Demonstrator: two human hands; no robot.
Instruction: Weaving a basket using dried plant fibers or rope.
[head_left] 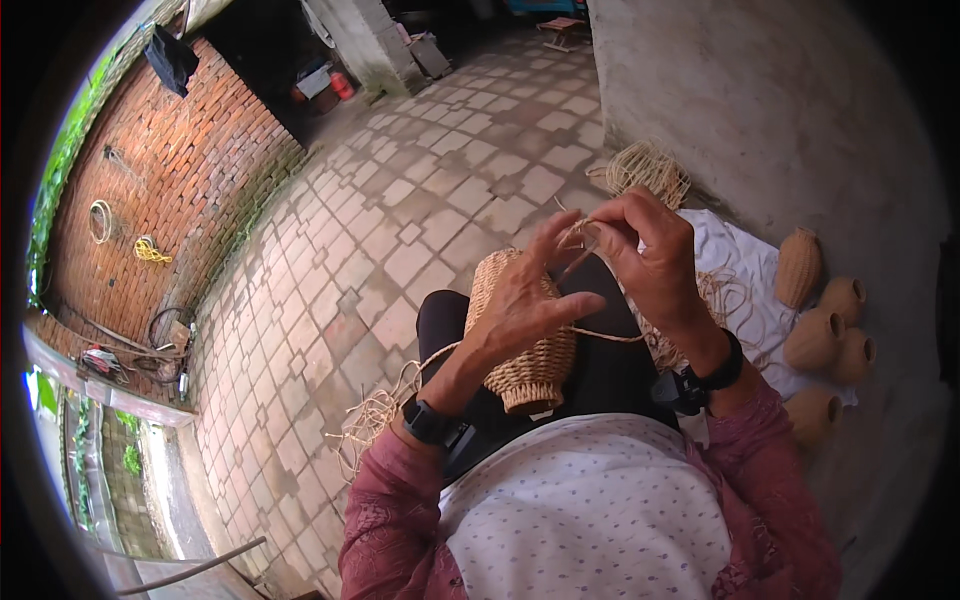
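A woven straw basket (532, 368), shaped like a small vase, lies across my lap, its narrow ribbed end toward me. Above its far end, my right hand (648, 250) pinches a thin straw cord (576, 236) between thumb and fingertips. My left hand (528, 292) reaches over the basket, thumb stretched out to the right. Its bent fingers meet the cord near the right fingertips, and the cord appears caught in them. Loose strands trail from both sides of the basket. The left palm and wrist hide part of its weave.
Several finished-looking woven vases (815, 340) lie at the right by a white cloth (735, 250). A coil of straw cord (648, 170) rests against the grey wall (770, 110). Tangled strands (375, 420) hang beside my left forearm. Paving (300, 300) stretches toward a brick wall (190, 160).
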